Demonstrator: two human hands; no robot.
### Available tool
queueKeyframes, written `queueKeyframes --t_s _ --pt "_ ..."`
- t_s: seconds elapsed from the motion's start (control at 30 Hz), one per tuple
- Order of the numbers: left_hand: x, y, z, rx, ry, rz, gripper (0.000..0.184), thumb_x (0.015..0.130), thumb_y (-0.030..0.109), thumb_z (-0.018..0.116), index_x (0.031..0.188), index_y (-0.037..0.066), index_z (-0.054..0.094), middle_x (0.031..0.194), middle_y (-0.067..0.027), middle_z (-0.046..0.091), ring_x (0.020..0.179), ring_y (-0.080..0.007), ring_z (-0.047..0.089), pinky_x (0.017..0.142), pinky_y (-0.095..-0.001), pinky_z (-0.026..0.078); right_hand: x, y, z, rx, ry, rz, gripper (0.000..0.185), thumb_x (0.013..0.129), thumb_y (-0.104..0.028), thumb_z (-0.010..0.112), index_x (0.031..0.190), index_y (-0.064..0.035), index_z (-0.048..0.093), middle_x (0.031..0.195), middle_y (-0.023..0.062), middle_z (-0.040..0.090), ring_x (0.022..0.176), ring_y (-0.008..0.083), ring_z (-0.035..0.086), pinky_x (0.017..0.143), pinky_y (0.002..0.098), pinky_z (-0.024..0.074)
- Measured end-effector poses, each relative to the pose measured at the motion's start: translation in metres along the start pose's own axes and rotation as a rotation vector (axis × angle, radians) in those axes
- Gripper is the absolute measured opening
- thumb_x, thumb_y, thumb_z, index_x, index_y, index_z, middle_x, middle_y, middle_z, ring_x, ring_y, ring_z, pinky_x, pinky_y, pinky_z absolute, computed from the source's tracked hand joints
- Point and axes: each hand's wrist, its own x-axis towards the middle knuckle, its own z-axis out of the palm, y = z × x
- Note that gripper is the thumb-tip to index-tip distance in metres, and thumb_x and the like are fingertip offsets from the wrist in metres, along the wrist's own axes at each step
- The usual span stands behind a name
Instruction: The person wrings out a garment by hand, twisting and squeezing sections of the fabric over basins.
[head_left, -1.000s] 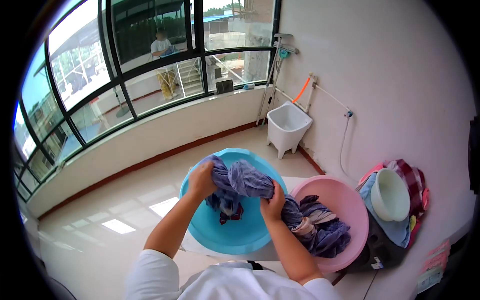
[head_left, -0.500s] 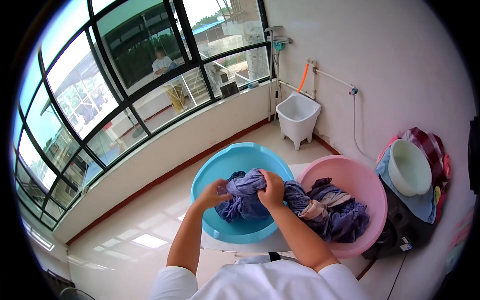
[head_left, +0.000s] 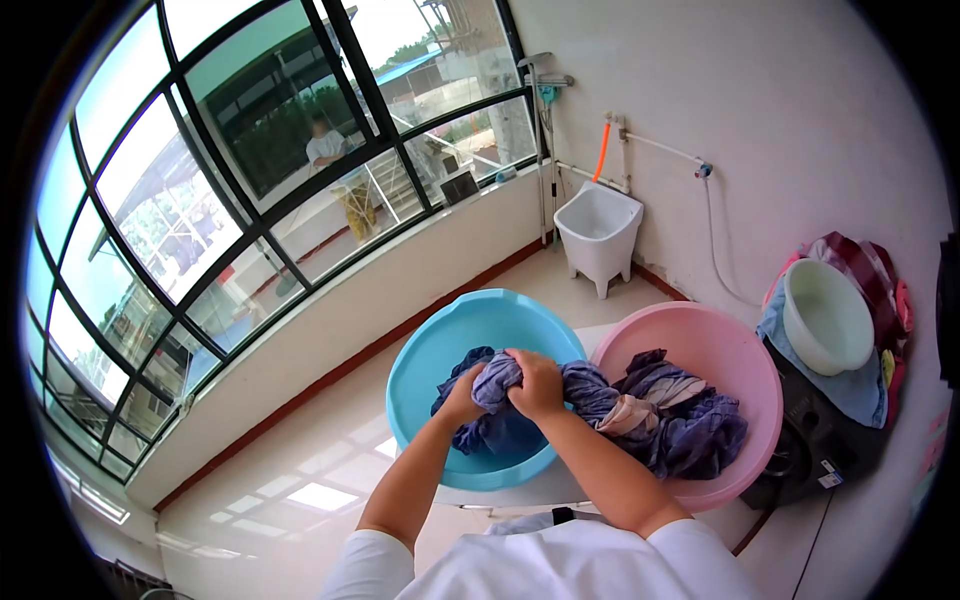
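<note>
A long twisted piece of blue-purple cloth [head_left: 594,397] runs from the blue basin [head_left: 430,345] over the touching rims into the pink basin [head_left: 745,385]. My left hand [head_left: 463,396] is closed round the cloth over the blue basin. Close beside it, my right hand [head_left: 538,386] grips the same cloth, its fingers wrapped over the top. Darker folds hang below both hands inside the blue basin. In the pink basin the cloth lies bunched, with a pinkish-beige part among the dark blue folds.
Both basins rest on a light stand [head_left: 515,497]. A white tub sink [head_left: 599,225] stands by the wall, with an orange hose [head_left: 602,152] above it. At right, a pale green basin [head_left: 826,318] sits among clothes on a dark appliance [head_left: 808,425]. Large windows [head_left: 290,95] line the left.
My left hand has moved right and closed on the cloth; it was apart with fingers spread before. My right hand still grips it. The view has shifted slightly.
</note>
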Motion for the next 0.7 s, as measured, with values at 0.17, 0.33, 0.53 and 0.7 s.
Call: queueKeyframes --t_s 0.17,0.33,0.53,0.7 --pt "-0.009 0.028 -0.002 0.351 0.275 -0.107 0.05 0.06 0.016 0.074 0.106 0.009 0.054 0.099 -0.0132 0.061 0.098 -0.0313 0.056 0.084 -0.0357 0.044 0.002 -0.003 0.0 -0.007 0.024 0.007 0.04 0.06 -0.003 0.055 0.1 -0.0065 0.06 0.091 0.0157 0.063 0.088 0.0346 0.058 0.08 0.0418 0.0438" --pt "-0.016 0.043 -0.021 0.86 0.673 0.114 0.036 0.064 0.005 0.063 0.099 0.009 0.056 0.092 -0.0095 0.06 0.092 -0.03 0.055 0.079 -0.0389 0.041 0.0 -0.01 -0.004 -0.071 -0.07 -0.054 0.043 0.061 -0.006 0.06 0.104 -0.0067 0.058 0.092 0.0141 0.063 0.088 0.0332 0.057 0.081 0.0411 0.0431" --pt "-0.014 0.041 -0.032 0.99 0.521 0.028 0.043 0.06 0.005 0.067 0.102 0.009 0.056 0.098 -0.0078 0.058 0.099 -0.0288 0.052 0.082 -0.0391 0.04 -0.002 -0.007 0.01 -0.285 -0.122 -0.017 0.039 0.061 -0.01 0.065 0.099 -0.0082 0.056 0.088 0.0091 0.061 0.086 0.0296 0.057 0.078 0.0406 0.0417" --pt "-0.017 0.058 -0.073 0.745 -0.48 -0.233 0.082 0.054 0.029 0.082 0.125 0.007 0.047 0.126 -0.0155 0.048 0.119 -0.0297 0.043 0.102 -0.0387 0.033 -0.003 -0.005 0.009 -0.427 -0.233 -0.114 0.015 0.069 -0.007 0.059 0.082 -0.0111 0.055 0.081 0.004 0.058 0.081 0.0251 0.056 0.074 0.0371 0.0405"
